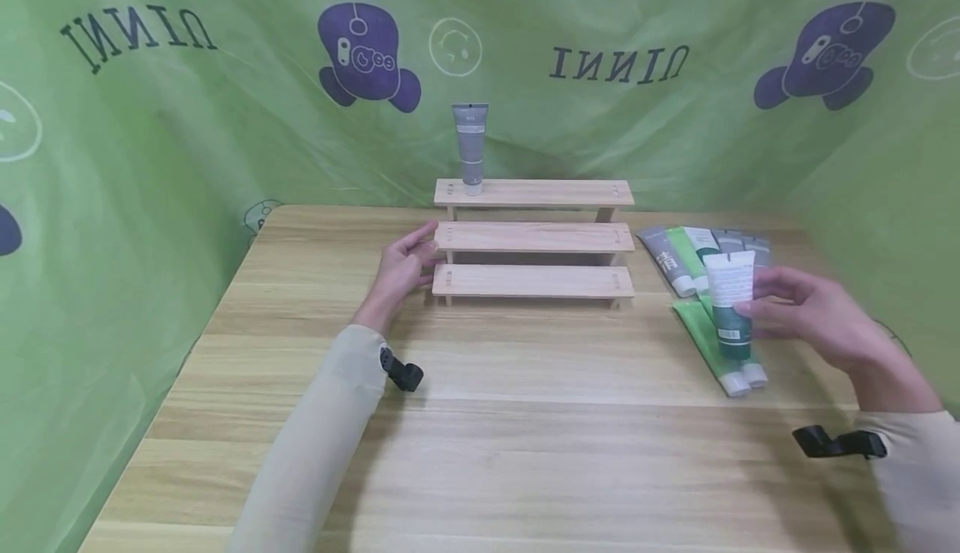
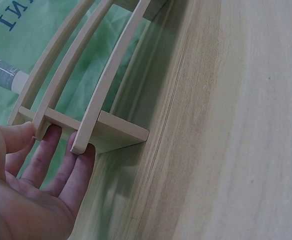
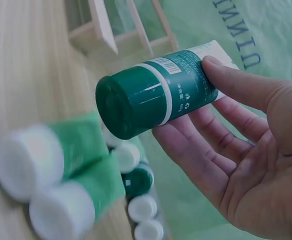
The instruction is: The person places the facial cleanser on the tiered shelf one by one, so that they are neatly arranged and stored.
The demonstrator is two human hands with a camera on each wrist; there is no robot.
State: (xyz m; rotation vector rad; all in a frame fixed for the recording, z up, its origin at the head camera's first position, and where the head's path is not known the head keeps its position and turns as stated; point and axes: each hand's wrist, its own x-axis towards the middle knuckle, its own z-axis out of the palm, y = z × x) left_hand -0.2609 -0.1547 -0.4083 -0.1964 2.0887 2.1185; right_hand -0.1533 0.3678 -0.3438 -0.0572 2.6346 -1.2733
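Observation:
My right hand [image 1: 825,316] pinches a white and dark green squeeze tube [image 1: 729,307] between thumb and fingers. In the right wrist view its dark green cap [image 3: 128,102] points away from the palm. My left hand [image 1: 401,274] grips the left end of a three-step wooden display rack [image 1: 532,281]. The left wrist view shows the left thumb [image 2: 18,137] at the middle step's end and fingers under the steps. A grey tube [image 1: 471,149] stands cap-down at the left of the top step.
Below and behind the held tube lie several squeeze tubes, among them a grey one [image 1: 666,260] and a bright green one [image 1: 708,345] with a white cap. A green printed curtain [image 1: 525,128] hangs behind and beside the wooden table [image 1: 525,470].

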